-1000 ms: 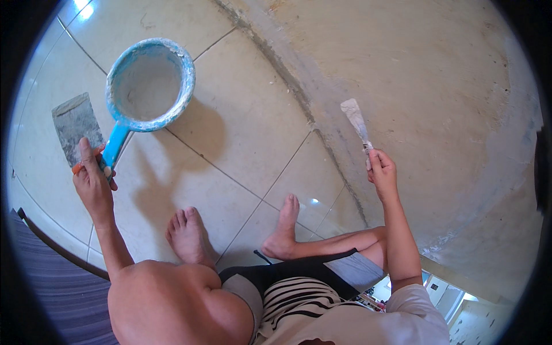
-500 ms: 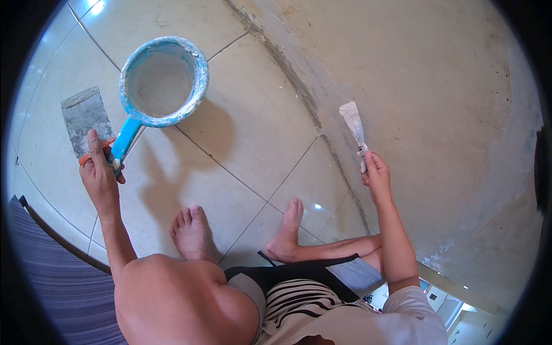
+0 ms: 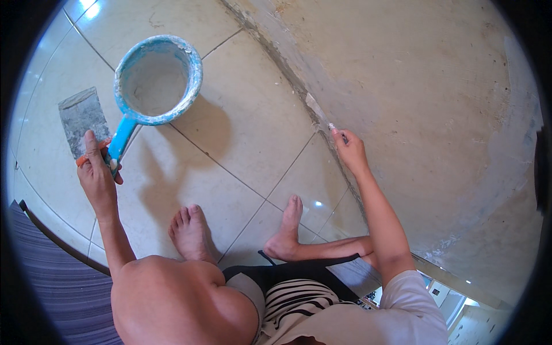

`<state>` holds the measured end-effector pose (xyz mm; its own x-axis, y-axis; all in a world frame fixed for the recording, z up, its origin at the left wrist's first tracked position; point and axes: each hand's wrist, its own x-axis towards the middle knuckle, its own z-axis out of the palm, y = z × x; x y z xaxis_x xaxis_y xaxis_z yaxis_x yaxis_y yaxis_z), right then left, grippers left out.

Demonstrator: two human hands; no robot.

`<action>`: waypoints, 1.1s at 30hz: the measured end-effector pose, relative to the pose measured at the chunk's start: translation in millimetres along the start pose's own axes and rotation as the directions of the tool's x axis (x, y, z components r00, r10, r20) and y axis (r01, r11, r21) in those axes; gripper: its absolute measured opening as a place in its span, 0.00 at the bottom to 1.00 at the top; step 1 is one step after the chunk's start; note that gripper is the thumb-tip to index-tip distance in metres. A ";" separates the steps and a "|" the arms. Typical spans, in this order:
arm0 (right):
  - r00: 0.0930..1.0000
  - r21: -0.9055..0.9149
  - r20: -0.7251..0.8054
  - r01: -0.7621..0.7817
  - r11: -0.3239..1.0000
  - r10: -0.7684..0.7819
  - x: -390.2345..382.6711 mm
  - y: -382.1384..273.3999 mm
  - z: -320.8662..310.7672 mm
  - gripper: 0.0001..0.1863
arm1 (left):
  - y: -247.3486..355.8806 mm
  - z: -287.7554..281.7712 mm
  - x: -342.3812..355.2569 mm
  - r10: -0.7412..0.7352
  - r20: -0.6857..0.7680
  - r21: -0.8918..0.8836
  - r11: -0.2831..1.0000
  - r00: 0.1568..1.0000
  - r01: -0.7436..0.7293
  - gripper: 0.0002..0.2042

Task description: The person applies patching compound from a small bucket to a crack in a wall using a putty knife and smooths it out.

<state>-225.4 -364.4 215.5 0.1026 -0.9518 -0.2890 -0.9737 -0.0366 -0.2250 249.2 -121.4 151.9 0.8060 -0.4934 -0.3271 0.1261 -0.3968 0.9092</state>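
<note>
Head view: the right hand (image 3: 351,151), clamped on the handle of 1 narrow putty knife (image 3: 314,107), had shifted left; the blade had moved from in front of the wall (image 3: 420,86) to the rough joint (image 3: 282,68) along its lower edge. This suggested that work had reached the joint; blade contact could not be confirmed. The left hand (image 3: 98,183) remained clamped on 2 items: the blue dipper (image 3: 122,135), above the tiled floor (image 3: 247,109), and 1 wide scraper (image 3: 85,119).

No readable text, label, brand, number or sign anywhere in view.
</note>
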 end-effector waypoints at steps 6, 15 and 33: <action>0.998 -0.164 -0.044 -0.048 0.985 0.041 -8.3 14.2 -30.8 0.23 | -4.3 1.1 0.9 0.001 0.012 -0.004 1.000 1.000 -0.001 0.31; 0.998 -0.087 -0.013 0.060 0.994 -0.061 1.7 -26.2 -13.1 0.24 | 7.8 6.4 -4.4 -0.010 -0.019 -0.011 1.000 1.000 0.010 0.30; 0.996 -0.166 -0.073 0.029 0.986 -0.042 21.3 -54.0 -12.9 0.24 | 3.0 0.7 0.6 -0.010 -0.020 0.032 0.999 1.000 0.010 0.30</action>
<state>-173.2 -386.7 233.5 0.1280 -0.9691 -0.2109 -0.9906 -0.1145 -0.0754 249.7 -123.4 154.2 0.8162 -0.4740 -0.3305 0.1159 -0.4261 0.8972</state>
